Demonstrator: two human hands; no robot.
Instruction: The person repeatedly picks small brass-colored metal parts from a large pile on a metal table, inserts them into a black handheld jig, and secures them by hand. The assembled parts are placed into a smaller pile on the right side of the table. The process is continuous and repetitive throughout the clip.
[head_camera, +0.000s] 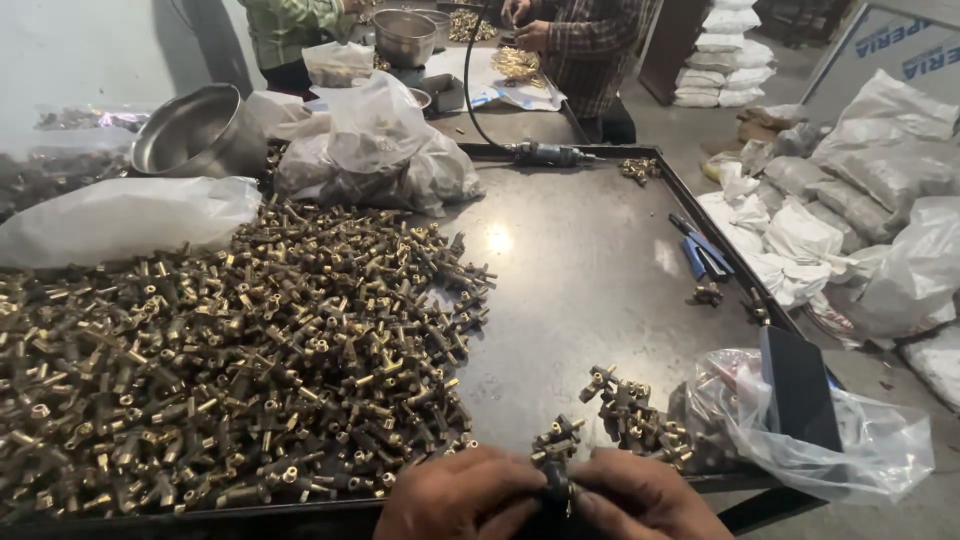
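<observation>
Brass fitting (556, 455) is pinched between the left hand (462, 497) and right hand (640, 500) at the near edge of the steel worktop (590, 270), possibly with a dark tool beneath. A large heap of fittings (220, 360) lies left; a firm, square grip is advised.

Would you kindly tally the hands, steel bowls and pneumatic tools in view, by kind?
Person's own hands: 2, the left hand and right hand, together pinching a brass fitting
Co-workers' hands: 2 visible
Steel bowls: 2, one tipped, one upright
Pneumatic tools: 1
Total: 7
The brass fittings heap is too dense to count.
</observation>
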